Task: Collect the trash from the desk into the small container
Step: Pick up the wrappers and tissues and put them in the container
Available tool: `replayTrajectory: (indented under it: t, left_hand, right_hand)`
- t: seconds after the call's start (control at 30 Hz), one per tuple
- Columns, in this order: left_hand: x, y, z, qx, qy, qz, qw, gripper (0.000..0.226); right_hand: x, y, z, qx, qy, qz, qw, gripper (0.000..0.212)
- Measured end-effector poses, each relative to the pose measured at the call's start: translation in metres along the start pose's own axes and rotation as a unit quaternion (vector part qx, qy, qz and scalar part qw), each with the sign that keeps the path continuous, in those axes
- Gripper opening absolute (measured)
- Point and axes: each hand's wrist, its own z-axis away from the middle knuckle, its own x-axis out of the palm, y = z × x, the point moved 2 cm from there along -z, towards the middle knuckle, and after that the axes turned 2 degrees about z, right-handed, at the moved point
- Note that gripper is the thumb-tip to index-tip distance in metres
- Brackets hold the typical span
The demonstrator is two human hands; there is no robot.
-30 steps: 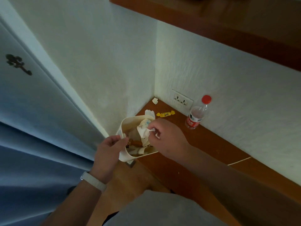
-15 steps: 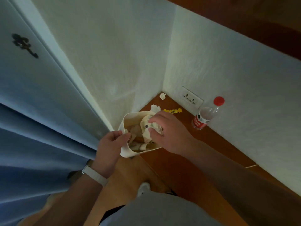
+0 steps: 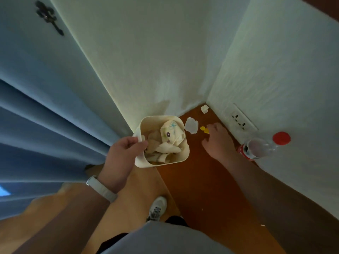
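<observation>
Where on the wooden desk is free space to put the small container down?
Bare wood lies below the cream plastic container, left of the right forearm. The corner is crowded: white paper scraps, yellow wrapper, right hand, red-capped bottle.

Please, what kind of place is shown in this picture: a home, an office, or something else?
Probably a bedroom or hotel room, at a corner desk. The wooden desk meets white walls with a wall socket, and blue curtains hang beside it. The left hand holds a small container of crumpled tissues.
</observation>
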Motion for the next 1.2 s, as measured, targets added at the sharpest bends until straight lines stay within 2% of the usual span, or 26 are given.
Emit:
replayTrajectory:
  t: [0.13, 0.33, 0.43, 0.57, 0.67, 0.83, 1.03, 1.1, 1.2]
  left_hand:
    - [0.006, 0.002, 0.000, 0.001, 0.017, -0.002, 1.000, 0.015]
    - [0.003, 0.008, 0.004, 0.010, 0.017, -0.011, 1.000, 0.018]
    - [0.001, 0.011, 0.008, 0.012, 0.014, -0.009, 1.000, 0.033]
    - [-0.002, 0.015, 0.014, 0.021, 0.012, -0.035, 0.999, 0.023]
    - [-0.004, 0.015, 0.017, 0.022, 0.010, -0.037, 0.999, 0.022]
    - [-0.004, 0.016, 0.025, 0.034, -0.016, -0.033, 0.999, 0.015]
    - [-0.007, 0.014, 0.022, 0.038, -0.039, -0.039, 0.998, 0.016]
    - [-0.006, 0.012, 0.019, 0.034, -0.048, -0.033, 0.998, 0.019]
    - [-0.002, 0.010, 0.017, 0.026, -0.070, -0.024, 0.997, 0.020]
  right_hand:
    - [0.013, 0.010, -0.012, 0.011, -0.030, 0.050, 0.998, 0.057]
    - [0.023, 0.012, 0.004, 0.012, -0.034, 0.073, 0.997, 0.036]
    - [0.026, 0.011, 0.017, 0.004, -0.050, 0.051, 0.997, 0.026]
    - [0.023, 0.008, 0.037, 0.026, -0.065, -0.004, 0.998, 0.016]
    - [0.010, 0.000, 0.052, 0.052, -0.034, -0.036, 0.997, 0.013]
    - [-0.033, -0.018, 0.076, 0.066, 0.073, -0.139, 0.985, 0.012]
    - [-0.098, -0.052, 0.120, 0.012, 0.177, -0.270, 0.946, 0.014]
    - [-0.110, -0.060, 0.134, -0.020, 0.180, -0.291, 0.940, 0.015]
    - [-0.118, -0.071, 0.147, -0.061, 0.132, -0.259, 0.955, 0.014]
